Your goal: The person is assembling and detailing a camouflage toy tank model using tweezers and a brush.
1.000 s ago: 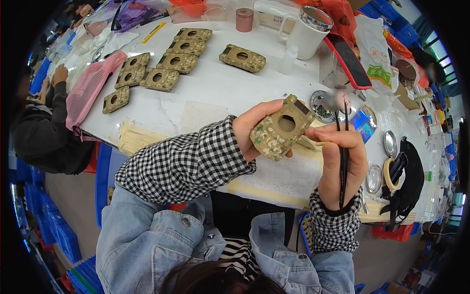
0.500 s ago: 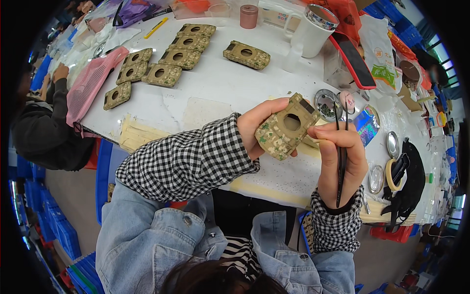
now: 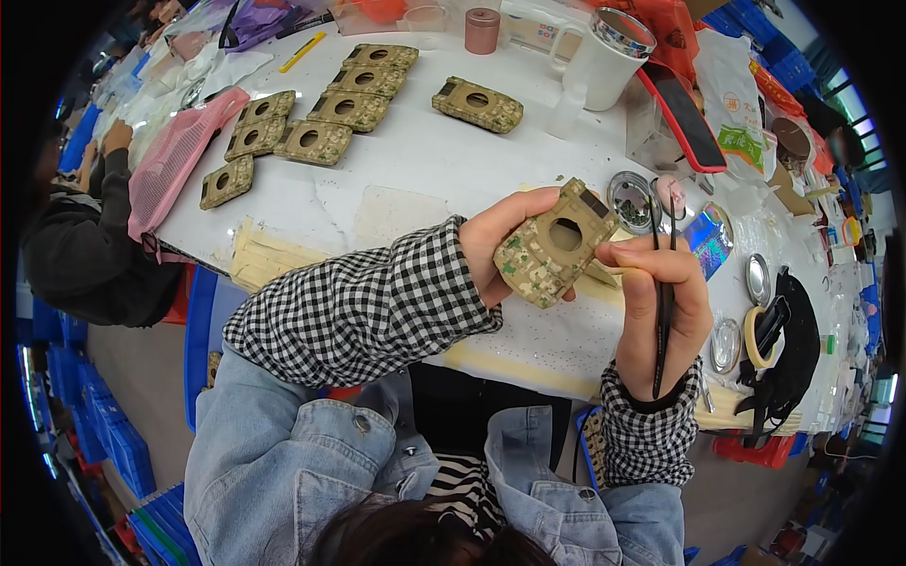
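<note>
My left hand (image 3: pixel 493 231) grips a camouflage-painted model tank hull (image 3: pixel 540 257), tan and green with a round hole in its top. Close by its right edge, my right hand (image 3: pixel 678 297) is closed around black tweezers (image 3: pixel 664 325) lying across the palm, their tips pointing away from me. Between thumb and forefinger a small pale sliver pokes out; its kind I cannot make out. Those fingertips are at the hull's side, and whether they touch it is unclear. Just beyond the right hand lies a round metal dish (image 3: pixel 630 202) with small dark green bits in it.
Several similar hulls (image 3: pixel 347 110) stand at the back left, and a single hull (image 3: pixel 478 104) sits apart. At the back right are a white mug (image 3: pixel 604 61) and a red-cased phone (image 3: pixel 681 118). A pink mesh basket (image 3: pixel 179 165) borders the left edge, near a seated person (image 3: pixel 94 245).
Almost nothing differs. The whole view has shifted very slightly, while both hands keep the same hold on the hull and the tweezers.
</note>
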A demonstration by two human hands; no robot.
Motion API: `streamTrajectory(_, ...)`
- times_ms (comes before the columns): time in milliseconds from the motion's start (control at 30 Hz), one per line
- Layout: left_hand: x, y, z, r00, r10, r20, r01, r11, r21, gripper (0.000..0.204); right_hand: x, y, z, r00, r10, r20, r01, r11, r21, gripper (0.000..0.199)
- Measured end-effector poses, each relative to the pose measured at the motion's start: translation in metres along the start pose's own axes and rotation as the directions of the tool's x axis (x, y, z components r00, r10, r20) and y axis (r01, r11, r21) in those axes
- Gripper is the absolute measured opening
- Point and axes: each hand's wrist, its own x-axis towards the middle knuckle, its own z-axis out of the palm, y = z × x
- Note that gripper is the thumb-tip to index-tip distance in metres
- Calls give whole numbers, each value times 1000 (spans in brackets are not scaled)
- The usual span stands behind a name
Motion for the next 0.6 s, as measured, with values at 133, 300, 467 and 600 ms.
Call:
streamTrajectory(133, 2, 2, 0, 999, 19, 41, -18, 999, -36, 49, -2, 0, -6, 978, 119, -171, -87, 979, 187, 9)
streamTrajectory(300, 3, 10, 0, 994, 105, -31, -108, 989, -105, 49, -4, 15, -32, 968, 17, -250, -82, 964, -252, 5)
streamTrajectory(467, 2, 19, -4, 972, 213, -94, -221, 971, -88, 48, -2, 22, -28, 991, -112, -76, 45, 799, -600, 11)
streamTrajectory(600, 5, 28, -9, 966, 235, -103, -246, 964, -105, 49, -2, 31, -23, 993, -118, 18, 101, 749, -654, 14)
